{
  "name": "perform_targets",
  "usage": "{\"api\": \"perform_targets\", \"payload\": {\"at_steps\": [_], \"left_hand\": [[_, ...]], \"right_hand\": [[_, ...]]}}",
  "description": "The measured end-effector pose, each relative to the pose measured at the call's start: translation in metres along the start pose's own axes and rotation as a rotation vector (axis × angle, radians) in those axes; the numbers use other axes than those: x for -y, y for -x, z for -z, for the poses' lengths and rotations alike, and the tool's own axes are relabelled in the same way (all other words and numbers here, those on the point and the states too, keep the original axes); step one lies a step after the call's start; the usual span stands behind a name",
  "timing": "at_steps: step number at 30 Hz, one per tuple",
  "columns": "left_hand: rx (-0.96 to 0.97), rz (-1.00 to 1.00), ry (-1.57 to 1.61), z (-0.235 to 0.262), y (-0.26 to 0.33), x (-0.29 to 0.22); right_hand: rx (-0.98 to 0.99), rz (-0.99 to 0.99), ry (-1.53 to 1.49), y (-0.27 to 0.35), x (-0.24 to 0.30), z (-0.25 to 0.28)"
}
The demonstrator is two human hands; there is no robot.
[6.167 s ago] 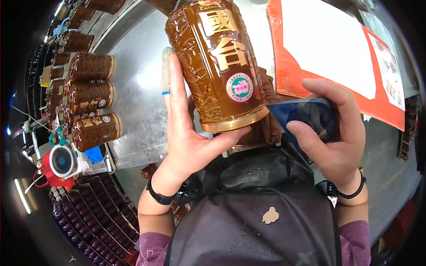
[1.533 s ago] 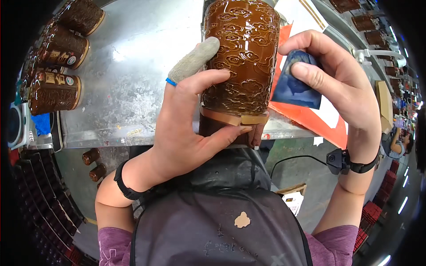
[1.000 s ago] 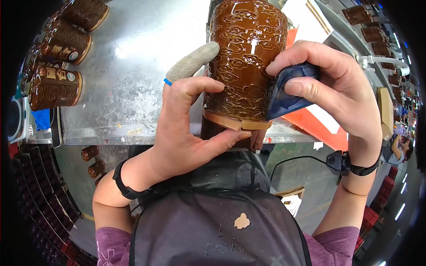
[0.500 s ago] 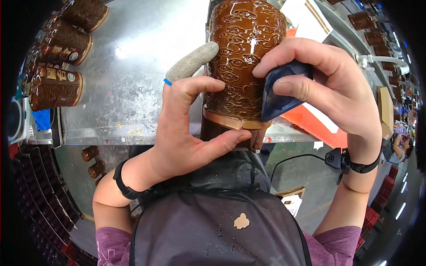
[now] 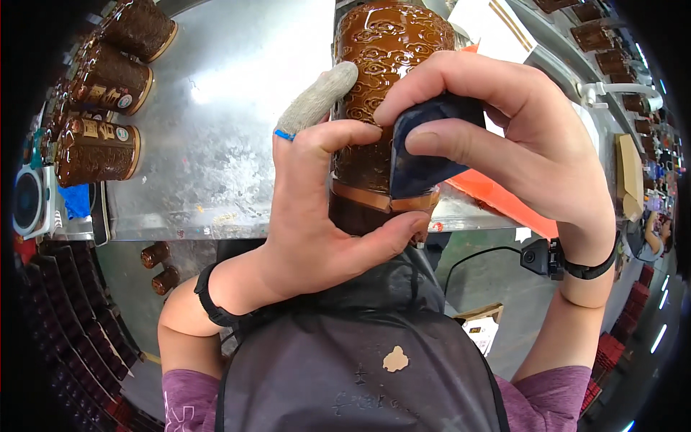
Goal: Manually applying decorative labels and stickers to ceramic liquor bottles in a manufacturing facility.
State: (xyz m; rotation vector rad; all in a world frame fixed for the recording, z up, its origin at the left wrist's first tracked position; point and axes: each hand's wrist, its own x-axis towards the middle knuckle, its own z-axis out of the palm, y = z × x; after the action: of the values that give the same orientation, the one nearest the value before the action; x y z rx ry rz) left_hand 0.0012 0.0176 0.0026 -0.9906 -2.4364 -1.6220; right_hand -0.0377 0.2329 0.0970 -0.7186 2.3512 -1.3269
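A glossy brown cylinder-shaped container [image 5: 392, 43] with raised cloud patterns lies at the table's front edge, its lower end toward me. Near that end a copper-coloured band [image 5: 360, 195] runs around it, with a joint at the middle. My left hand [image 5: 309, 223] cups the container from the left, thumb below the band; a grey cloth sleeve [image 5: 317, 97] covers one finger. Between the thumb and fingers of my right hand [image 5: 518, 137] is a flat dark blue piece [image 5: 425, 162], pressed to the container beside the band's joint. I cannot tell whether it is a scraper or folded cloth.
Several similar brown containers [image 5: 101, 147] stand at the left of the metal table [image 5: 209, 144]. White sheets [image 5: 497, 29] and an orange-red sheet [image 5: 504, 205] lie to the right. A white pipe fitting [image 5: 612, 93] sits beyond them. Stacked dark trays [image 5: 65, 317] are at the lower left.
My right hand and the dark blue piece have moved left across the container, closer to the band's joint. My left thumb has shifted slightly right and down.
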Motion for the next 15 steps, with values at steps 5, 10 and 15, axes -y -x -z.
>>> {"api": "perform_targets", "payload": {"at_steps": [5, 10, 15], "left_hand": [[-0.030, 0.040, 0.065, -0.012, -0.009, -0.007], [-0.069, -0.003, -0.066, -0.018, -0.015, -0.007], [-0.040, 0.009, 0.011, -0.017, -0.014, -0.003]], "right_hand": [[-0.199, -0.149, -0.257, 0.006, 0.001, -0.010], [-0.294, -0.173, -0.361, 0.022, -0.010, -0.003], [-0.405, -0.160, -0.277, 0.044, -0.028, 0.000]]}}
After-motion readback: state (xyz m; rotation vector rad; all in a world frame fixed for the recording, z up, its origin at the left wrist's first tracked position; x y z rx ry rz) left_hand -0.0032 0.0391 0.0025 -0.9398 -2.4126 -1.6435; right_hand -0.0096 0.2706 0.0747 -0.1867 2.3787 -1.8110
